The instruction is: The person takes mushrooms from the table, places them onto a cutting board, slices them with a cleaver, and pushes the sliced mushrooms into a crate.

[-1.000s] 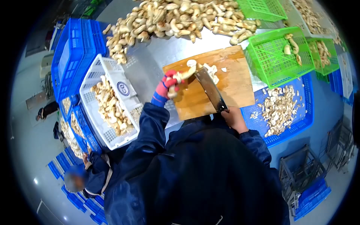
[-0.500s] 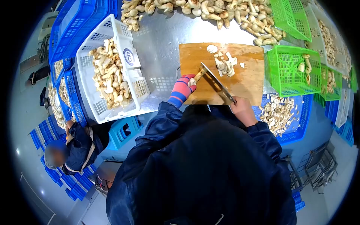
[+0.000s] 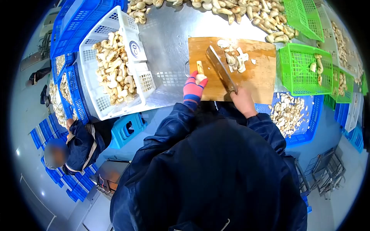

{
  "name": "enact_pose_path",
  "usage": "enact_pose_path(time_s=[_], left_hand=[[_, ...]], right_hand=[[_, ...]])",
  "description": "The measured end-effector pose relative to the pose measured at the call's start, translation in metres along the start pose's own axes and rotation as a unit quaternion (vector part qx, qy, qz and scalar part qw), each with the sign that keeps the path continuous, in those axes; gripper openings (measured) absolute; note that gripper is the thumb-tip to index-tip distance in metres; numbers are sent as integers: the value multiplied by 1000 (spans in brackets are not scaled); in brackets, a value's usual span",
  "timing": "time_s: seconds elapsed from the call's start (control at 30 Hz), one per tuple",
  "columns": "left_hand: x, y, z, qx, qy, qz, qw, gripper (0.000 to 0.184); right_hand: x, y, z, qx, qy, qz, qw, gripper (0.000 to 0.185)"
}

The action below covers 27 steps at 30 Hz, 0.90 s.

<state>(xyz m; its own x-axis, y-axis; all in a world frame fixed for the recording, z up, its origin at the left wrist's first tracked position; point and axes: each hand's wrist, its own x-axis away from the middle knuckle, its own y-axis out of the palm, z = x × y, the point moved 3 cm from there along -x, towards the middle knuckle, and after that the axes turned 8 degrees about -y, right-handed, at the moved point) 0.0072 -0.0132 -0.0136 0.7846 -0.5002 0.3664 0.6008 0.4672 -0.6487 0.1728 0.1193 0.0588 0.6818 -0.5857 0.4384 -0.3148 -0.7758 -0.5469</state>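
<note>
My left hand (image 3: 194, 85), in a pink and blue striped glove, grips a mushroom (image 3: 199, 68) at the left edge of the wooden cutting board (image 3: 216, 87). Bare, my right hand (image 3: 243, 101) is closed round the handle of a cleaver (image 3: 222, 69). The blade lies slanted over the board, its tip pointing up and left, apart from the held mushroom. White cut mushroom pieces (image 3: 241, 59) lie to the right of the blade, near the board's top.
A white crate (image 3: 141, 92) of mushrooms is on the left, with blue crates (image 3: 83, 25) behind. More mushrooms (image 3: 266, 15) are heaped beyond the board. Green baskets (image 3: 289, 73) and a blue tray (image 3: 314, 115) of slices are on the right. A co-worker (image 3: 83, 148) is at lower left.
The view has shifted. My left hand has drawn the mushroom away from the blade and turned it more upright. The cleaver remains in my right hand, and more cut pieces show than at first.
</note>
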Motion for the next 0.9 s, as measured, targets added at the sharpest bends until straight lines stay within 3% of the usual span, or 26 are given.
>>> enact_pose_path(time_s=[0.03, 0.07, 0.17, 0.3, 0.43, 0.47, 0.5, 0.57, 0.67, 0.77, 0.83, 0.9], left_hand=[[4, 10, 3, -50, 43, 25, 998, 49], [5, 20, 2, 42, -40, -54, 997, 47], [13, 32, 12, 188, -202, -132, 952, 45], [6, 30, 20, 210, -250, -181, 928, 42], [8, 30, 26, 226, -288, -142, 920, 39], [2, 32, 17, 79, -190, -180, 962, 38], [-5, 30, 6, -70, -84, -212, 971, 37], [-9, 38, -3, -284, 74, -228, 928, 35], [7, 25, 43, -458, 238, -197, 834, 37], [-14, 50, -17, -132, 104, -172, 971, 33], [-25, 78, -62, 28, 75, -171, 982, 29], [-25, 77, -60, -39, 145, -146, 978, 26]], right_hand=[[3, 4, 3, 3, -6, -2, 1000, 22], [6, 9, 6, 5, -11, -4, 1000, 23], [12, 12, 9, 13, -14, -11, 1000, 23], [13, 8, 5, 14, -27, -13, 999, 21], [21, 9, 2, 60, -59, -14, 996, 19], [29, 8, -2, 59, -52, -16, 997, 18], [38, 4, -10, 58, -45, -19, 997, 18], [50, 6, -15, 62, -24, -32, 997, 18], [59, 10, -13, 76, 1, -68, 995, 20], [67, 7, -7, 54, 28, -73, 995, 23], [74, 1, -7, 44, 43, -82, 995, 22], [77, -5, -7, 42, 54, -91, 994, 20]])
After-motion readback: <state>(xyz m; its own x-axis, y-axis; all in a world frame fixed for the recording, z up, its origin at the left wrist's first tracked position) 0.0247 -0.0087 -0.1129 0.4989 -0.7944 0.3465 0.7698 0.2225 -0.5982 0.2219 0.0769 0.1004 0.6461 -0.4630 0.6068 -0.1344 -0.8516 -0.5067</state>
